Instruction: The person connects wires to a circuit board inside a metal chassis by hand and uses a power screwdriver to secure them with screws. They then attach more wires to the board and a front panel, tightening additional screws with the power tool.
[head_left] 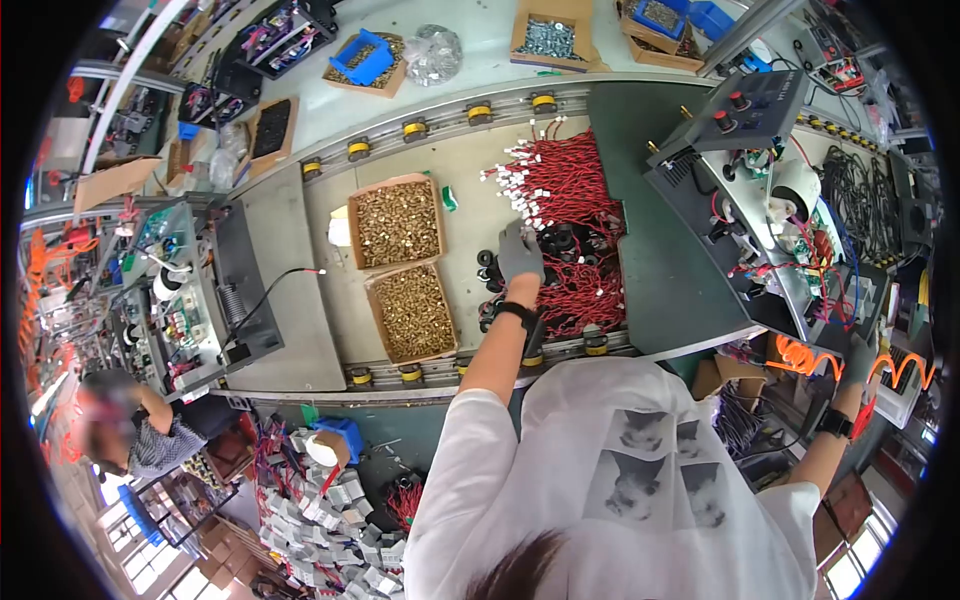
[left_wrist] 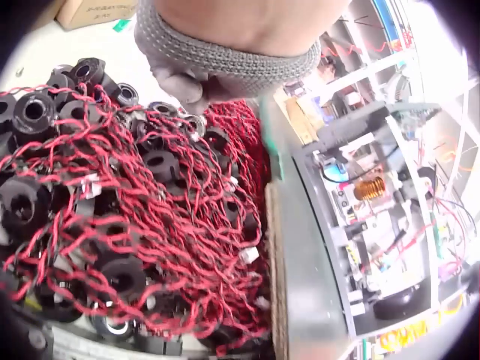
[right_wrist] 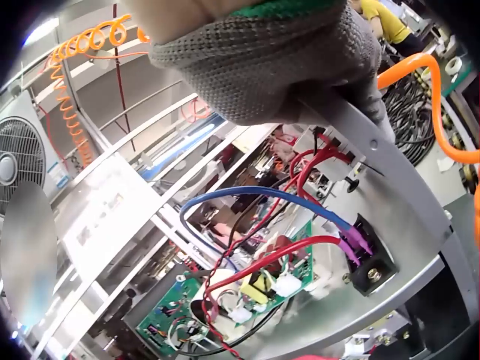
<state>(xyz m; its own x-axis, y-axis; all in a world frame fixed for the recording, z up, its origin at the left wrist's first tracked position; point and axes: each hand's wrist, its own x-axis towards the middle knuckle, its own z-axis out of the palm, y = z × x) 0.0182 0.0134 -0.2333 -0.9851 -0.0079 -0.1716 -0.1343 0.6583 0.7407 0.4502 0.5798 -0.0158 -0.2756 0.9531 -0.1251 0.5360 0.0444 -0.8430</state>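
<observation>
The left hand, in a grey glove, reaches over the pile of red and black twisted wires with white connectors. In the left wrist view, the left hand is at the far side of black rings and tangled wires; its fingertips are partly hidden, and whether they pinch anything is unclear. The gloved right hand is out at the right beside the open metal chassis. Seen from the right wrist, the right hand grips the upper edge of the chassis's metal panel.
Two boxes of brass-coloured parts stand left of the wires. A green board lies between wires and chassis. An orange coiled hose hangs near the right hand. Another chassis is at the left, with a person beyond it.
</observation>
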